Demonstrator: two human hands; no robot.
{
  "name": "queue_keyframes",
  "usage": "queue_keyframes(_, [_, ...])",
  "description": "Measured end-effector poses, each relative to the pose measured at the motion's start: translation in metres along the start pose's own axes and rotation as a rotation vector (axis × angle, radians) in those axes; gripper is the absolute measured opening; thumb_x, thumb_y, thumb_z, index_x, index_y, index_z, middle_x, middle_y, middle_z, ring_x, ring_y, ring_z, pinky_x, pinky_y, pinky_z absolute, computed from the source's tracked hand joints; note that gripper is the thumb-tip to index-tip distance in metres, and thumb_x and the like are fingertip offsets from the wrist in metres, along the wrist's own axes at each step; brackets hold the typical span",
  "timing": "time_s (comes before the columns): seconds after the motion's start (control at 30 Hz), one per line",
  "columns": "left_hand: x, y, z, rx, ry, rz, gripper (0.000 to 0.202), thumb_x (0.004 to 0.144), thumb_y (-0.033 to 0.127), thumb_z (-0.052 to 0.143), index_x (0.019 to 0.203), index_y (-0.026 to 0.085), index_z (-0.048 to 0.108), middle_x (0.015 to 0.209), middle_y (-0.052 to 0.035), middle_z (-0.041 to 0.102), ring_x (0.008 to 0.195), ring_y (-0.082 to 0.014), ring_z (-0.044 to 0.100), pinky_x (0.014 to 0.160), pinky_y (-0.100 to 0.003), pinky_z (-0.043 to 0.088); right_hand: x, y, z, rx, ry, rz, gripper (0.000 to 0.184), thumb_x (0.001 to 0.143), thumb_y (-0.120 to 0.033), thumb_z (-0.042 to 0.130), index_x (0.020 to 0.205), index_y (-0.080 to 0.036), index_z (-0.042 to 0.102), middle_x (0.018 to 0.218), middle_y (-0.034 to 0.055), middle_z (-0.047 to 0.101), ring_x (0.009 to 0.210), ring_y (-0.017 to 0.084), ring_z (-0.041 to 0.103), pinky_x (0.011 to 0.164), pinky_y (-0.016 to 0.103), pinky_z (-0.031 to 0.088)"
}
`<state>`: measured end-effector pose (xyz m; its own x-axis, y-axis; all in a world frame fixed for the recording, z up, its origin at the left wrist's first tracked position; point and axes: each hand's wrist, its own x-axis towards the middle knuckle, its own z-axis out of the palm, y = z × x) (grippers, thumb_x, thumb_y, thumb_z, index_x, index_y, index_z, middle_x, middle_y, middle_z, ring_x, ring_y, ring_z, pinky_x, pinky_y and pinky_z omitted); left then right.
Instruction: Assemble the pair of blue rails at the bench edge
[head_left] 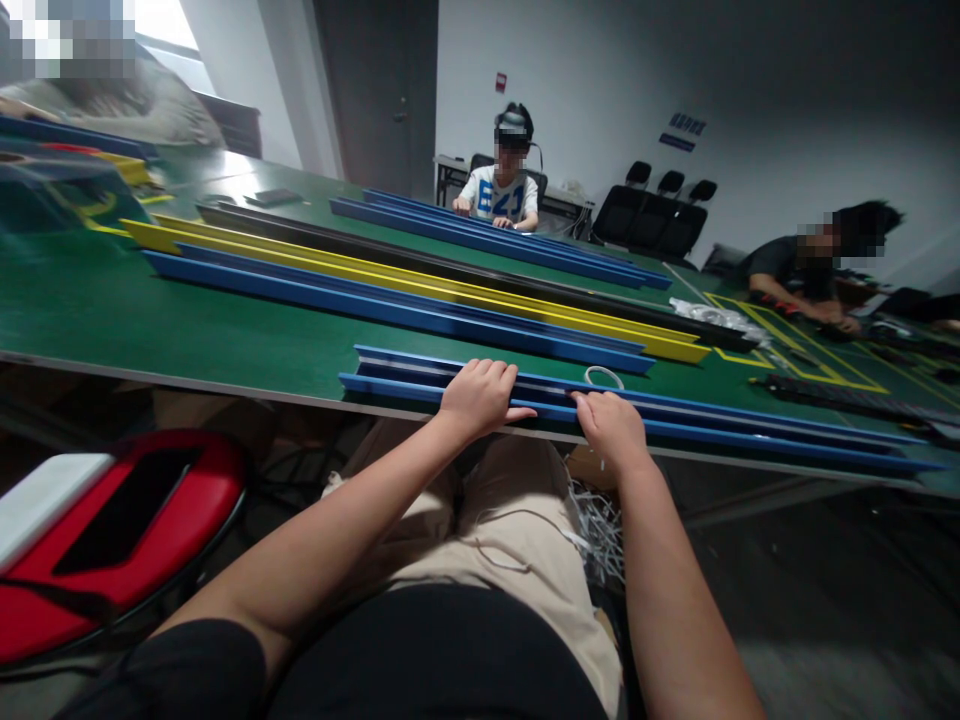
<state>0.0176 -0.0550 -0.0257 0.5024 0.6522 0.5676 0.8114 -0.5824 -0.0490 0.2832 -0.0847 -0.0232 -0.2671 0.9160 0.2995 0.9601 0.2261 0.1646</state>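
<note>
Dim room, daylight from the window (pixel 161 25) upper left, tilted wide-angle bending, soft edges.

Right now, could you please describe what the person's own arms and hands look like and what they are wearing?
Both forearms are bare to above the elbow; no gloves, watch, rings or bands show on the left hand or the right hand. Black short sleeves appear at the bottom edge of the head view, part of a black top. Beige trousers with a thin drawstring cover the lap.

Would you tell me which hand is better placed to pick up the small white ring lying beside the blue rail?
The right hand: it rests on the blue rail just below the white ring; the left hand sits farther along.
</note>
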Motion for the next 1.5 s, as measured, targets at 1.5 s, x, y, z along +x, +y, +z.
queue_keyframes(1.5, [0.0, 0.002, -0.002, 0.003, -0.007, -0.011, 0.066, 0.088, 0.073, 0.049, 0.115, 0.015, 0.061, 0.102, -0.0157, 0.066, 0.097, -0.0321, 0.058, 0.085, -0.042, 0.038, 0.006, -0.005, -0.014, 0.041, -0.143, 0.113, 0.048, 0.104, -0.039, 0.03, 0.084, -0.021, 0.071, 0.096, 0.005, 0.072, 0.088, 0.016, 0.061, 0.066, 0.028, 0.031])
